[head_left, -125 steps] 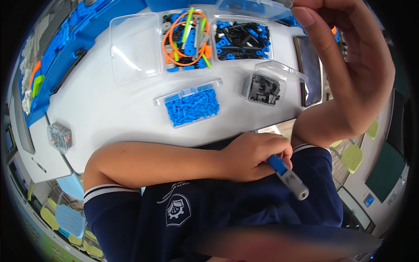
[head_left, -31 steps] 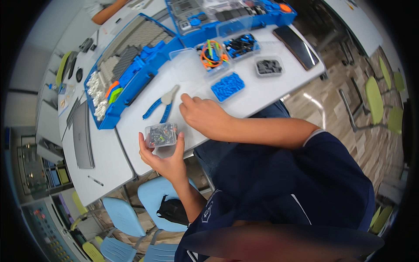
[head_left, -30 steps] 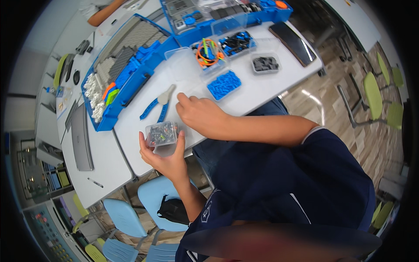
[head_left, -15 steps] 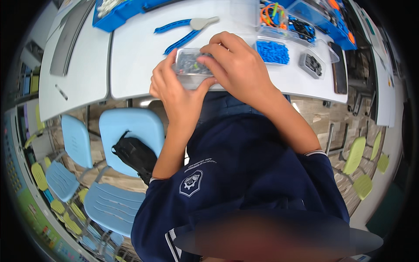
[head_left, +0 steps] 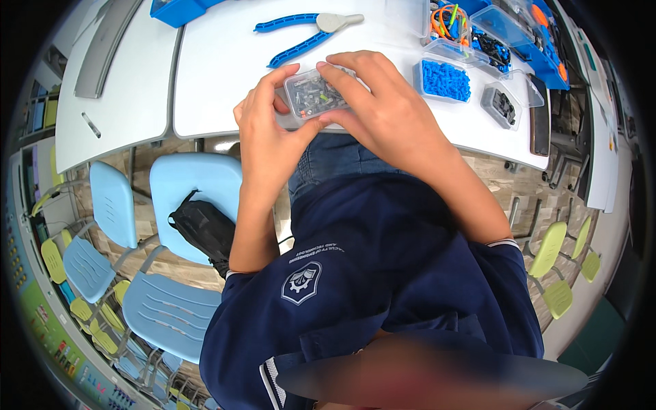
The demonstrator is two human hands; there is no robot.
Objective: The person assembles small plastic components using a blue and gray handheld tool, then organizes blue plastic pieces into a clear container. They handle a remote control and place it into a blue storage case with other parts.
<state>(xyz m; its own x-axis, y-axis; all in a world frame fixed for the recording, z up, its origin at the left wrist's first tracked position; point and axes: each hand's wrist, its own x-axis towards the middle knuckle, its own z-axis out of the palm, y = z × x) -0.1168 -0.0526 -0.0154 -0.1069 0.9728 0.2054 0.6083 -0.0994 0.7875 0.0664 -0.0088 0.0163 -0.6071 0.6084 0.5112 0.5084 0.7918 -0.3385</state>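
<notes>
Between my two hands is a small clear plastic box (head_left: 311,98) filled with grey parts and a few green and orange ones. My left hand (head_left: 268,113) grips its left side, thumb along the near edge. My right hand (head_left: 383,96) closes on the right side, its fingers over the top and its thumb at the near edge. Whether a lid covers the box is hard to tell. Beyond the box lie blue-handled pliers (head_left: 307,37) with a grey head, handles spread. Right of my right hand stands a clear box of small blue pegs (head_left: 445,80).
A clear box with dark grey parts (head_left: 502,108) and a black phone (head_left: 540,126) lie at the table's right edge. Blue trays (head_left: 559,68) and a box of orange cables (head_left: 449,22) stand at the far right. Blue chairs (head_left: 184,171) and a black bag (head_left: 203,229) are at left.
My right fingers have moved from inside or over the box's contents to its right side and top edge. The view has shifted slightly, and the box's contents show more clearly.
</notes>
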